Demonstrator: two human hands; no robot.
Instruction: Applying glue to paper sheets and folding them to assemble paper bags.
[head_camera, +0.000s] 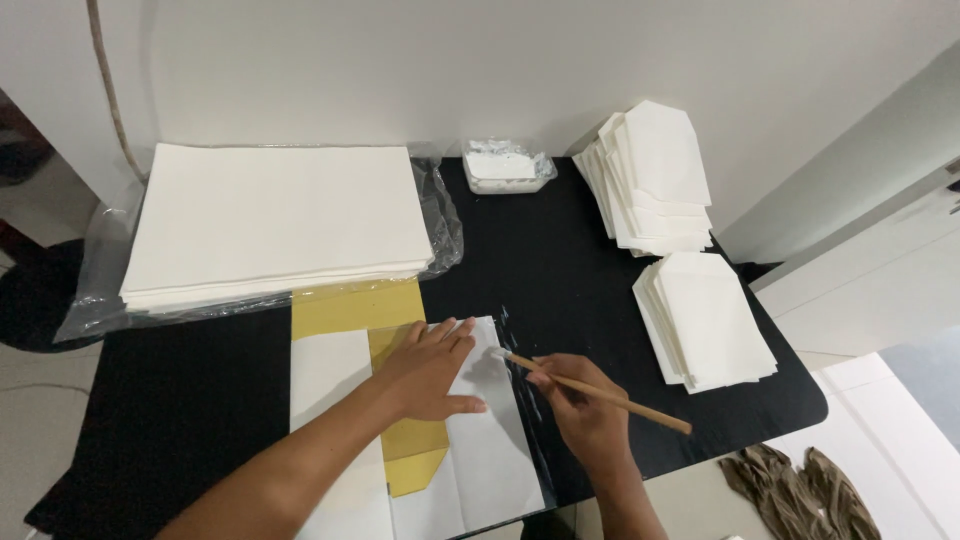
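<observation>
Our left hand (425, 372) lies flat, fingers spread, pinning the thin, floppy white paper sheet (495, 440); our right hand (580, 400) pinches the light wooden brush (595, 388) mid-handle.

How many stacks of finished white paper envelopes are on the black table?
2. One stack of folded white paper envelopes sits at the far right corner beside the small plastic glue tray; the second stack lies nearer, along the right edge. Neither hand touches them.
</observation>
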